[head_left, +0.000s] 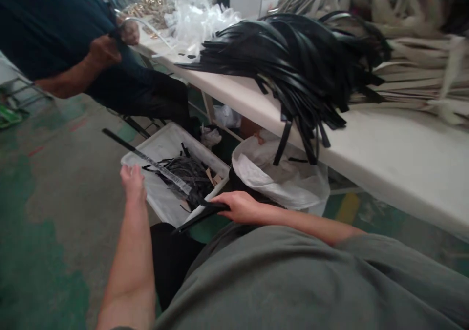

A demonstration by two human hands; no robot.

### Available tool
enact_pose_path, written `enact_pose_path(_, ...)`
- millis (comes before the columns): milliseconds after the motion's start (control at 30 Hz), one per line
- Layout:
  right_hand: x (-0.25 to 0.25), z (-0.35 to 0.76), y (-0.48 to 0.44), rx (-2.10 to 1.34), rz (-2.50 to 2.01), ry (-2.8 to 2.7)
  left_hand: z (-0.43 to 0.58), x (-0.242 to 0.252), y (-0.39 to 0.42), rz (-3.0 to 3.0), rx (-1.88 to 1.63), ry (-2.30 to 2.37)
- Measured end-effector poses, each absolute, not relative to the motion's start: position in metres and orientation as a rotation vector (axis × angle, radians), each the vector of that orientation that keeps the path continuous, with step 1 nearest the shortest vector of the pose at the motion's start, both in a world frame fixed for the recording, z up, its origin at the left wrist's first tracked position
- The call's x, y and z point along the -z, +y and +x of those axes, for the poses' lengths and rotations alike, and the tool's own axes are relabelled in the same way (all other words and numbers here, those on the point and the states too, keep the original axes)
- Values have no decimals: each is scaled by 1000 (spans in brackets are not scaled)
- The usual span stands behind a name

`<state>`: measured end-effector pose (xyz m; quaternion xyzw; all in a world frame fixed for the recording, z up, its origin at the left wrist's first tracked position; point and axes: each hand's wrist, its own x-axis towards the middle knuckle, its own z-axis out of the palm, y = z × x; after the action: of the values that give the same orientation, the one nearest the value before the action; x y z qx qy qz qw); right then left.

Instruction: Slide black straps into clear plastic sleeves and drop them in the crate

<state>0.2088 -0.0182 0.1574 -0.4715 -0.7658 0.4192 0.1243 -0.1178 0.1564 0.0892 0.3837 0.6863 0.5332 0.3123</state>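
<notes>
A long black strap [120, 139] runs slantwise over the white bin, with a shiny pale stretch that looks like clear film along its middle. Its near end reaches my right hand [240, 207], whose fingers are closed round it; a black length also hangs back from that hand toward my lap. My left hand [134, 181] is at the bin's left rim, just below the strap and seemingly apart from it. Its fingers are curled together, and whatever they may hold is hidden. Black strips and scraps [186, 171] lie in the white bin [161, 210].
A big bundle of black straps [293, 51] overhangs the edge of the white table [384, 144]. Pale straps [421, 71] are stacked behind it. Below stands a white sack [252, 174]. At the left, a co-worker [73, 32] works with both hands near clear plastic bags [205, 22].
</notes>
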Motion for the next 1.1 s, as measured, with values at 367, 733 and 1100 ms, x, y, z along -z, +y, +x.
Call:
enact_pose_path(367, -211, 323, -59, -891, -2071, -2064, -21, -22, 60, 1277, -705, 1618)
enact_pose_path(733, -95, 370, -92, -1367, -2333, -1702, 180, -55, 29, 2584, -219, 590)
enact_pose_path(1100, -72, 395, -41, -1214, -2497, -1565, 144, -32, 7, 2495, -166, 685)
